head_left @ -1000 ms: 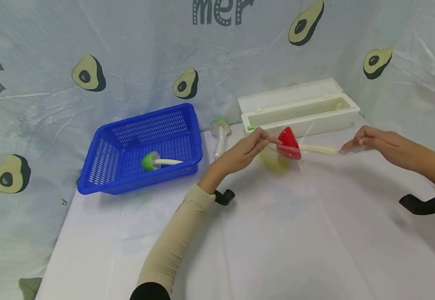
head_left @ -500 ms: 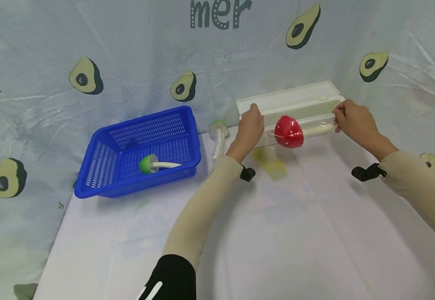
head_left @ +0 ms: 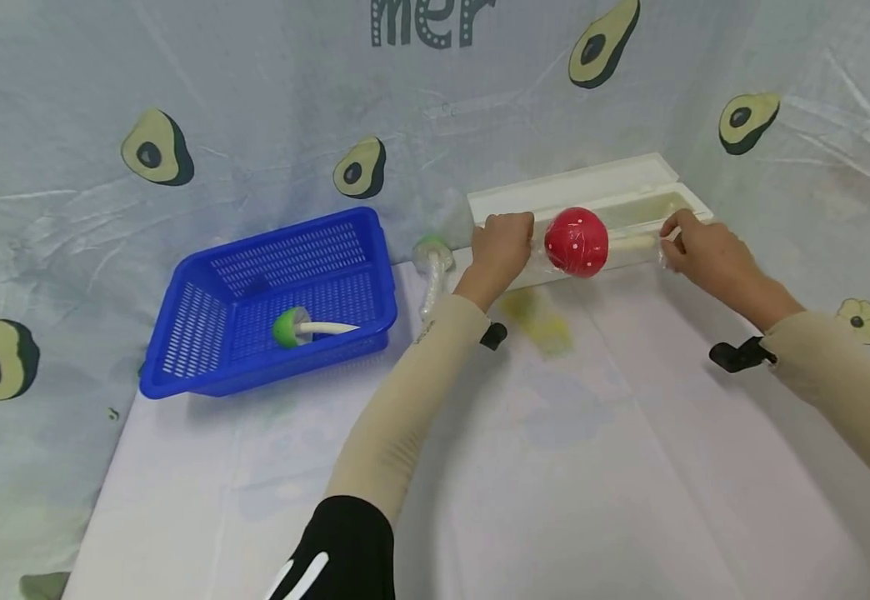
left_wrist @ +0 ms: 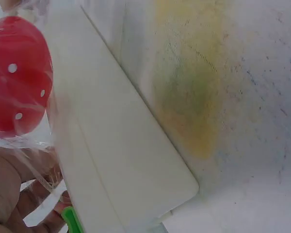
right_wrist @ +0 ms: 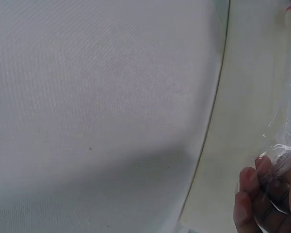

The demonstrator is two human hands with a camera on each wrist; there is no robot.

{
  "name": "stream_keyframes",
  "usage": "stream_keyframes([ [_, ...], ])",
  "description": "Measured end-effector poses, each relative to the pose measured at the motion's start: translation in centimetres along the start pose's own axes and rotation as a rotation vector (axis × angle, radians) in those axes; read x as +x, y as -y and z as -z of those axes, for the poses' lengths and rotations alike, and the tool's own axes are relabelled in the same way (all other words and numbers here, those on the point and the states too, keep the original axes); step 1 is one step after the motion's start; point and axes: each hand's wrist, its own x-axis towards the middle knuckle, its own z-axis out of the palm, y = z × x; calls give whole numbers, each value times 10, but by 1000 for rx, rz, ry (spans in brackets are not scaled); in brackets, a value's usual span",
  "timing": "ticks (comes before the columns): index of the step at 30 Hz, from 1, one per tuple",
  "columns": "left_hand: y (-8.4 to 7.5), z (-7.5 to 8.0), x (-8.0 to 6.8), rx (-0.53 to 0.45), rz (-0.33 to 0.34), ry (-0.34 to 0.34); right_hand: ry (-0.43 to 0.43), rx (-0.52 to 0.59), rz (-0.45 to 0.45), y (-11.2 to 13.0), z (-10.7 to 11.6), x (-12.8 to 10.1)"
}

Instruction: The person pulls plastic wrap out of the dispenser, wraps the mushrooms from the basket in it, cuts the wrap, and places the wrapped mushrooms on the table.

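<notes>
A red toy mushroom [head_left: 577, 242] with white dots and a cream stem [head_left: 632, 242] hangs in clear plastic wrap in front of an open white box [head_left: 687, 198]. My left hand [head_left: 502, 248] grips the wrap beyond the cap. At the stem end my right hand [head_left: 712, 254] pinches the wrap's other edge. In the left wrist view, the wrap [left_wrist: 31, 141] runs over the red cap to my fingers, close to a green plastic piece [left_wrist: 72, 219] at the box edge. The right wrist view shows crinkled wrap [right_wrist: 287, 145] gathered at my fingertips.
A blue basket [head_left: 273, 372] on the left holds a green-capped toy mushroom [head_left: 292, 327]. Another green-capped mushroom [head_left: 432, 262], wrapped in plastic, lies between basket and box. The white table [head_left: 555, 483] meets an avocado-printed sheet behind.
Both hands have closed on the wrap and carried the mushroom up and back to the box front. The cap has turned its dotted top into view. The basket stays put.
</notes>
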Motion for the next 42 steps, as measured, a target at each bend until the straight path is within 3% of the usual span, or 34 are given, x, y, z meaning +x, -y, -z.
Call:
stream_keyframes([
  [4,-1,-5,-9,57,-55,-43,18,-67,88,4,-5,-4],
  [10,1,-24,-28,162,-217,-132,154,-131,173,5,-16,-7],
  [14,-4,-35,-34,151,-233,-149,209,-139,215,0,-23,-8],
  [17,-10,-38,-35,65,-223,-78,194,-134,301,-5,-28,-12],
  [21,-11,-38,-38,-139,-244,14,58,-137,384,-5,-29,-26],
  [24,-8,-32,-47,-237,-277,25,13,-86,392,0,-24,-37],
  [26,-5,-27,-55,-251,-312,-12,46,-35,407,4,-21,-41],
  [28,-1,-23,-65,-225,-391,-78,109,-5,432,7,-20,-42],
  [30,2,-20,-74,-160,-522,-138,172,0,437,10,-19,-40],
  [34,2,-24,-86,60,-720,-116,247,-4,374,13,-18,-36],
  [37,0,-32,-86,164,-715,-67,275,-10,332,13,-21,-31],
  [42,-5,-43,-77,127,-635,-45,268,-20,358,13,-31,-22],
])
